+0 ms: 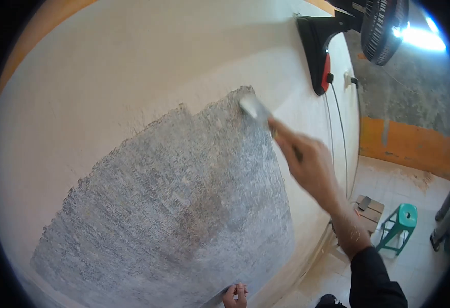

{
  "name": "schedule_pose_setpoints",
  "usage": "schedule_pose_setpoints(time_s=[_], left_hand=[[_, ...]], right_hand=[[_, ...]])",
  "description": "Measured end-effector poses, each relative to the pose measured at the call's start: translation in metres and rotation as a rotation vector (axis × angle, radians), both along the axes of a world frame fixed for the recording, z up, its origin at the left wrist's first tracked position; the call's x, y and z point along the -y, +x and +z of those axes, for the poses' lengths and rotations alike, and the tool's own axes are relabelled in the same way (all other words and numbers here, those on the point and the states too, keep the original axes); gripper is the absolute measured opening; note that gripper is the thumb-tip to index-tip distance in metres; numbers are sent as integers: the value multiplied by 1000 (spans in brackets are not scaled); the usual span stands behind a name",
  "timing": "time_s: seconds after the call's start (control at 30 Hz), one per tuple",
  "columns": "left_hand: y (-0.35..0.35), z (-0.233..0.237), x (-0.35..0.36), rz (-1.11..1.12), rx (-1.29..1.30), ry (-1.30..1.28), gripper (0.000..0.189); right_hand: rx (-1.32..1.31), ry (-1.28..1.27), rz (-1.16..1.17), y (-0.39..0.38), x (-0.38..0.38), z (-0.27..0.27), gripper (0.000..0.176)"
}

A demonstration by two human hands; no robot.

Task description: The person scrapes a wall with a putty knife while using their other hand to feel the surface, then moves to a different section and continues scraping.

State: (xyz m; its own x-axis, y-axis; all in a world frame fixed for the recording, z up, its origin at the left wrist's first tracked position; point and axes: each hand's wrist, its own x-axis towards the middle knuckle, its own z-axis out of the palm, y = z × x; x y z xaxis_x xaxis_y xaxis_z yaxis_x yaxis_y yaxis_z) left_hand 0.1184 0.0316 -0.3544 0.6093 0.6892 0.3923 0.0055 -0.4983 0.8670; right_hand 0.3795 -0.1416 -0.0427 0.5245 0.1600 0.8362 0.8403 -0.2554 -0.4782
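A putty knife [255, 109] is gripped in my right hand [304, 156], its blade somewhat blurred. The blade is at the upper right corner of a rough grey patch [184, 190] on the cream wall [184, 56]. At the bottom edge of the view, the fingers of my left hand [236, 296] are closed on the edge of a thin, flat grey plate [214, 299]. Most of that plate is cut off by the frame, so its kind cannot be made out. The patch has a ragged upper edge and darker blotches near its middle.
A black fan [384, 31] on a wall mount [312, 51] hangs at the upper right, with cords [342, 133] running down. Lower right are a green stool [404, 218], a low wooden stand [371, 213] and part of another person [448, 210] on the tiled floor [389, 174].
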Motion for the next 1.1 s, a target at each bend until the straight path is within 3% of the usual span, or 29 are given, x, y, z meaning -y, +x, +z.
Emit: schedule_pose_setpoints(time_s=[0.07,0.13,0.23,0.33,0.43,0.57,0.6,0.63,0.73,0.83,0.87,0.93,0.97,1.03,1.1], left_hand=[[14,9,15,-13,4,34,31],[35,33,38,-84,-24,-1,31],[86,52,82,-121,195,-22,28],[132,95,121,-216,401,-128,60],[160,132,140,-209,411,-75,69],[180,121,160,51,392,-229,65],[186,121,158,155,379,-157,65],[191,120,153,257,358,-90,65],[189,160,156,558,271,144,61],[166,231,169,722,117,167,49],[159,248,162,768,81,380,47],[158,282,151,888,-17,697,41],[164,296,150,963,-79,796,38],[180,319,146,1033,-85,785,35],[184,326,155,1061,-53,731,34]], right_hand=[[25,49,156,3,2,-28,34],[-136,-28,310,-1,8,-42,37],[-190,-29,575,9,0,-73,43],[-343,-9,829,10,-7,-109,43],[-570,88,1043,6,-16,-143,43],[-772,11,1188,15,-5,-160,40],[-791,-4,1220,15,-4,-160,38],[-652,10,1331,14,-8,-167,42],[-853,65,1717,26,-3,-172,47],[-277,172,891,86,3,-188,49],[-88,204,612,110,0,-192,51],[-121,106,327,144,-17,-212,55],[13,104,240,159,-28,-232,55],[289,115,63,181,-50,-265,56],[285,123,83,183,-49,-271,54]])
